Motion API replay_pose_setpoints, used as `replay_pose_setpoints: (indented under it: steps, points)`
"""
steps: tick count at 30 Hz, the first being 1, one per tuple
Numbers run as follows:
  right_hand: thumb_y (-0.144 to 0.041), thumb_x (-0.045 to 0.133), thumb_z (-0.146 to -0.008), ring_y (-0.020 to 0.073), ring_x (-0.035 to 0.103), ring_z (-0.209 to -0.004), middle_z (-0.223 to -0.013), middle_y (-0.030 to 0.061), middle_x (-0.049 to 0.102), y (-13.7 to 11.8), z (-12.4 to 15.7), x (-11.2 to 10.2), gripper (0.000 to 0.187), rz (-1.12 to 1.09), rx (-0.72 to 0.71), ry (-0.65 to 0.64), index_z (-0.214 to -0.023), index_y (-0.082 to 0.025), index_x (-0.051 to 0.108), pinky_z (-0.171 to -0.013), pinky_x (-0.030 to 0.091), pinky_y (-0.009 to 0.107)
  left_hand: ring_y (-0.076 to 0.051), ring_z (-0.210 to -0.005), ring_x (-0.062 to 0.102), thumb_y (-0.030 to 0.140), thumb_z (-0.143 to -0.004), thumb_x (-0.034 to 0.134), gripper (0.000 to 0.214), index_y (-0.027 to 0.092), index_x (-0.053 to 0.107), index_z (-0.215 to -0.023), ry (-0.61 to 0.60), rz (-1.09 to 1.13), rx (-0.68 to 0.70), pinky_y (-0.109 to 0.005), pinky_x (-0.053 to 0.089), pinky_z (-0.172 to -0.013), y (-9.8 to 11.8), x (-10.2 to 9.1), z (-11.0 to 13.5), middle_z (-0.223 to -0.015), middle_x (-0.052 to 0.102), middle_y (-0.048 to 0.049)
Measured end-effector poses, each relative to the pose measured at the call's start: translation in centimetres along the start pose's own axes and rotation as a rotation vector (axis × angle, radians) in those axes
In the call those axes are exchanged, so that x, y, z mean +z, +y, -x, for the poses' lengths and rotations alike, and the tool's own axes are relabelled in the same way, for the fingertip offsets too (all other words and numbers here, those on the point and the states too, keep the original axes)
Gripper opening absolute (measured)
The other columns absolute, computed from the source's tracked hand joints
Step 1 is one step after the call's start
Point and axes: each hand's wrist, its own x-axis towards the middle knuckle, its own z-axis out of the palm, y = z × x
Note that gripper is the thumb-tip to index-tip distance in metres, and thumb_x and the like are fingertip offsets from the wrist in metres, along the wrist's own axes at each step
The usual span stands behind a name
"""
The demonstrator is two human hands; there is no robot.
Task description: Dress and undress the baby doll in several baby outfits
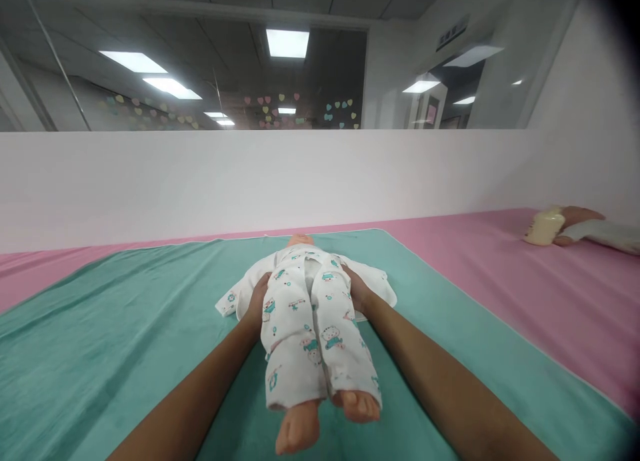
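A baby doll (301, 239) lies on its back on the teal sheet, its bare feet (299, 426) toward me. It wears white trousers (293, 321) and a white top (257, 274), both printed with small figures. At the doll's left-hand side in view, my left hand (259, 297) presses in at the hip, closed on the trousers. On the opposite hip, my right hand (355, 289) grips the trousers too, under the spread top. The fingertips of both hands are hidden behind the cloth and the doll's body. Most of the doll's head is out of sight.
The teal sheet (125, 327) lies over a pink cover (480, 261). Toward the right edge stands a cream bottle (544, 227), beside a skin-toned shape with pale cloth. A white wall (250, 181) with a window above it closes off the far side.
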Motion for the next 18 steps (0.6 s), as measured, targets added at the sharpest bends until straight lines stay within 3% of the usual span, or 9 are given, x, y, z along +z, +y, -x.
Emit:
replay_pose_setpoints:
  steps: [4, 8, 11, 15, 18]
  points:
    - [-0.058, 0.046, -0.076, 0.0184, 0.055, -0.071, -0.072, 0.0031, 0.061, 0.0, -0.1, -0.2, 0.039, -0.089, 0.018, -0.1, -0.085, -0.022, 0.06, -0.064, 0.043, 0.029, -0.014, -0.063, 0.052, 0.035, -0.062, 0.061, 0.022, 0.019, 0.053, -0.074, -0.027, 0.047, 0.043, -0.025, 0.041, -0.057, 0.5, 0.0, -0.1, -0.066, 0.058, 0.0014]
    - [-0.051, 0.058, -0.072, 0.0135, 0.048, -0.063, -0.069, -0.0003, 0.055, 0.1, -0.3, -0.9, 0.031, -0.009, -0.054, -0.029, -0.073, -0.02, 0.056, -0.059, 0.037, 0.026, -0.01, -0.053, 0.046, 0.045, -0.063, 0.064, 0.032, 0.018, 0.052, -0.074, -0.016, -0.024, -0.003, -0.022, 0.035, -0.052, 0.5, 0.0, -0.3, -0.06, 0.052, 0.0048]
    - [-0.045, 0.065, -0.067, 0.0099, 0.041, -0.058, -0.063, -0.0036, 0.048, 0.0, -0.4, -1.2, 0.031, 0.029, -0.074, -0.012, -0.065, -0.018, 0.051, -0.055, 0.031, 0.023, -0.01, -0.056, 0.044, 0.049, -0.067, 0.061, 0.034, 0.017, 0.053, -0.073, -0.038, -0.173, 0.061, -0.021, 0.033, -0.054, 0.0, -0.4, -0.7, -0.061, 0.05, 0.0043]
    - [-0.044, 0.066, -0.065, 0.0085, 0.034, -0.054, -0.059, -0.006, 0.041, -0.4, -0.2, -1.2, 0.032, 0.067, -0.102, -0.032, -0.066, -0.019, 0.047, -0.052, 0.026, 0.022, -0.013, -0.074, 0.048, 0.047, -0.074, 0.055, 0.03, 0.018, 0.057, -0.081, -0.01, -0.29, 0.174, -0.022, 0.036, -0.067, -0.4, -0.7, -1.1, -0.08, 0.057, 0.0003]
    - [-0.044, 0.065, -0.066, 0.009, 0.033, -0.055, -0.06, -0.0061, 0.039, -0.6, -0.3, -1.2, 0.032, 0.133, -0.165, -0.004, -0.068, -0.02, 0.045, -0.053, 0.026, 0.022, -0.013, -0.068, 0.046, 0.048, -0.076, 0.052, 0.03, 0.018, 0.055, -0.076, 0.043, -0.328, 0.182, -0.022, 0.036, -0.064, -0.3, -0.7, -1.2, -0.072, 0.053, 0.0018]
